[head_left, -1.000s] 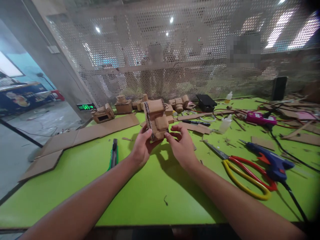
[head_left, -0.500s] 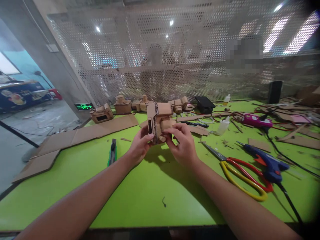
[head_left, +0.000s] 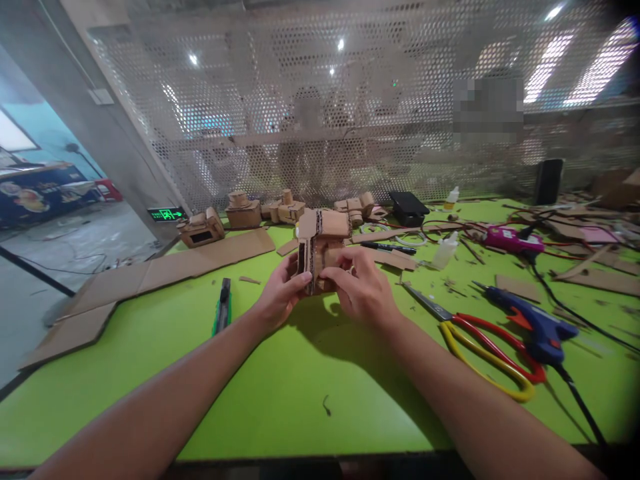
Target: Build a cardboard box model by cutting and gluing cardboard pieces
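Observation:
Both hands hold a brown cardboard model camera (head_left: 332, 224) just above the green table. Its left side has a dark rectangular opening, and the corrugated edges face me. My left hand (head_left: 281, 292) is closed on its lower left side, thumb on the near face. My right hand (head_left: 367, 288) grips the right side, its thumb pressed to the lower front and its fingers curled over a rounded part. The thumb and fingers hide much of that lower right area. Left of my left hand lies a green and black utility knife (head_left: 223, 307).
Right of my hands lie scissors (head_left: 463, 323) with red and yellow handles and a blue glue gun (head_left: 533, 323). More cardboard models (head_left: 243, 212) stand along the back. A long cardboard strip (head_left: 165, 267) lies left. A pink power strip (head_left: 513, 240), cables and scraps cover the right back.
My right thumb has moved onto the lower front of the model, covering the small cardboard peg that showed there. The model has tilted a little and sits slightly lower.

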`<state>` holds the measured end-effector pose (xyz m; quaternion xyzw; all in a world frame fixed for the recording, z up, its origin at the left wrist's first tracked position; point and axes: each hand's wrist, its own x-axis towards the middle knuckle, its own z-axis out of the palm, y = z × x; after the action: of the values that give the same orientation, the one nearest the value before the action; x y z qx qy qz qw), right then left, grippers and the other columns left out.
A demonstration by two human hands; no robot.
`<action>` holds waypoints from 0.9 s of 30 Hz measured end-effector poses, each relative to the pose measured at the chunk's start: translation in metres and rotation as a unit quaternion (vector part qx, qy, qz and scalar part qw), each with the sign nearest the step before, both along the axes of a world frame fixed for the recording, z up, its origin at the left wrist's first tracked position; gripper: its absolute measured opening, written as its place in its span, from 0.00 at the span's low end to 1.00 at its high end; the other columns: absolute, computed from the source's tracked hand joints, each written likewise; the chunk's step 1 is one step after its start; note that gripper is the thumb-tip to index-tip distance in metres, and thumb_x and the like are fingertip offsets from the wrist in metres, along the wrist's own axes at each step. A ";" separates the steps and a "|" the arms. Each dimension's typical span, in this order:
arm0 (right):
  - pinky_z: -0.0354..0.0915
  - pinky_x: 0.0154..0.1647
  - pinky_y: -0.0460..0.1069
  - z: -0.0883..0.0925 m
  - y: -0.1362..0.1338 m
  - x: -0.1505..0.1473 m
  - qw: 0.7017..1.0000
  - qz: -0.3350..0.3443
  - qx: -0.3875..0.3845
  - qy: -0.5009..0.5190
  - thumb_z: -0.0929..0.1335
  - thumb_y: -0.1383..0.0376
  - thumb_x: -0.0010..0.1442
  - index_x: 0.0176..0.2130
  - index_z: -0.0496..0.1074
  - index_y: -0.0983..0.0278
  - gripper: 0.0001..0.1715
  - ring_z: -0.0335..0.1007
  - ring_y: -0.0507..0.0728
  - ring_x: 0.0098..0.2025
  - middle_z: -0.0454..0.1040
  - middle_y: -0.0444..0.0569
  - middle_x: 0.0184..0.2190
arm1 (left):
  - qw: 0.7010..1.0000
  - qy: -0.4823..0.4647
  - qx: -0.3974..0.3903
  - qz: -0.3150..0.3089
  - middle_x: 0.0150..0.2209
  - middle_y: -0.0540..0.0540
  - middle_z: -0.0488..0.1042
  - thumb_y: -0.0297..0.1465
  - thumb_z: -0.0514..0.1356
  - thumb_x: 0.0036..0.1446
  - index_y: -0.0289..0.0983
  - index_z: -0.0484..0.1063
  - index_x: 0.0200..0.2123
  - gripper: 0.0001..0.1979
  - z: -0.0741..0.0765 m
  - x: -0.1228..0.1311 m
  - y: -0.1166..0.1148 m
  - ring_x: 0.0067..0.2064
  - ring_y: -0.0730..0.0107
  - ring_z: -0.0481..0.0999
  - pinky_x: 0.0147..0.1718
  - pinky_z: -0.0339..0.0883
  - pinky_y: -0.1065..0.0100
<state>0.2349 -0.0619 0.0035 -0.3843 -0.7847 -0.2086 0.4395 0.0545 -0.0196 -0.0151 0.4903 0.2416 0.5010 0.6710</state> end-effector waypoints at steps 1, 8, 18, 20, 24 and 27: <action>0.66 0.31 0.50 0.001 0.000 -0.001 1.000 -0.010 0.013 -0.019 0.61 0.73 0.65 0.39 0.78 0.66 0.16 0.65 0.57 0.39 0.67 0.55 0.40 | 1.000 0.000 -0.002 -0.005 0.59 0.38 0.70 0.34 0.72 0.46 0.40 0.66 0.57 0.34 0.000 0.000 -0.001 0.57 0.49 0.73 0.48 0.76 0.54; 0.61 0.26 0.49 -0.002 0.002 -0.005 0.996 -0.061 0.003 -0.063 0.61 0.73 0.64 0.38 0.73 0.64 0.13 0.62 0.59 0.40 0.66 0.56 0.40 | 1.000 -0.017 0.013 -0.008 0.54 0.41 0.74 0.32 0.71 0.47 0.40 0.70 0.53 0.28 0.004 0.003 -0.005 0.51 0.52 0.77 0.46 0.77 0.52; 0.55 0.22 0.49 -0.002 0.002 -0.001 0.997 -0.051 0.014 0.049 0.60 0.75 0.63 0.40 0.67 0.63 0.12 0.64 0.57 0.36 0.64 0.54 0.42 | 0.999 -0.032 -0.022 0.019 0.46 0.44 0.79 0.33 0.70 0.46 0.41 0.71 0.52 0.27 0.002 0.001 -0.004 0.44 0.54 0.80 0.41 0.77 0.50; 0.57 0.23 0.49 -0.001 0.002 -0.001 0.996 -0.047 0.006 0.080 0.60 0.74 0.65 0.40 0.66 0.62 0.09 0.65 0.57 0.37 0.64 0.54 0.41 | 0.999 -0.039 -0.024 0.022 0.46 0.45 0.79 0.32 0.69 0.46 0.41 0.71 0.52 0.27 0.003 0.002 -0.004 0.44 0.55 0.80 0.43 0.77 0.50; 0.60 0.28 0.49 0.001 0.002 0.001 0.985 -0.039 0.010 0.170 0.59 0.71 0.68 0.40 0.63 0.61 0.07 0.66 0.57 0.39 0.66 0.54 0.40 | 0.997 -0.058 -0.037 0.034 0.47 0.46 0.79 0.29 0.69 0.44 0.41 0.71 0.49 0.26 0.003 0.001 -0.003 0.46 0.59 0.79 0.48 0.75 0.51; 0.61 0.30 0.49 0.002 0.001 0.001 0.980 -0.024 0.002 0.200 0.59 0.69 0.70 0.40 0.63 0.61 0.07 0.67 0.56 0.36 0.68 0.52 0.37 | 0.996 -0.065 -0.040 0.043 0.46 0.47 0.79 0.28 0.68 0.45 0.41 0.70 0.49 0.25 0.002 0.001 -0.001 0.48 0.61 0.79 0.51 0.72 0.53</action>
<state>0.2359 -0.0606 0.0050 -0.4363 -0.6712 -0.1394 0.5829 0.0557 -0.0211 -0.0131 0.4184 0.2382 0.5501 0.6823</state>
